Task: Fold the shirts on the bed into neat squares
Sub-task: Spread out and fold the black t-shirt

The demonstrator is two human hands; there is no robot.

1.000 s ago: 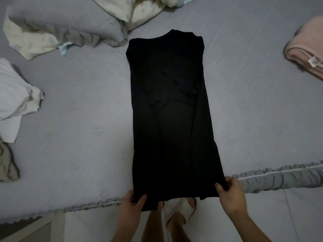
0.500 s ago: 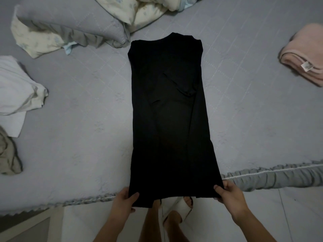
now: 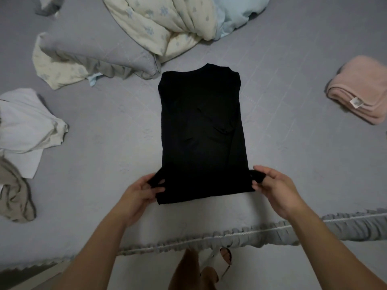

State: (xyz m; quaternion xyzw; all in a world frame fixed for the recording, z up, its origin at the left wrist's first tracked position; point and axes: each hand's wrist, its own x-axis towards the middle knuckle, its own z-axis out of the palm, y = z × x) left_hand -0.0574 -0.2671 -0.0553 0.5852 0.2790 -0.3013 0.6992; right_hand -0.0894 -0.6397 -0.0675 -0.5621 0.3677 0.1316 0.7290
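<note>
Now black shirt (image 3: 202,132) hem pinched, both hands' fingers (image 3: 156,188)

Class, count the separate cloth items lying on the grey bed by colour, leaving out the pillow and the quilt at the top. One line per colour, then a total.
Black: 1, shirt
White: 1
Pink: 1
Taupe: 1
Total: 4

Two bare forearms enter from the bottom edge, with no sleeves, watch or jewellery visible on the left hand (image 3: 138,192) or the right hand (image 3: 276,190). Below them are bare lower legs and feet in pale open-toed slippers (image 3: 217,261).
</note>
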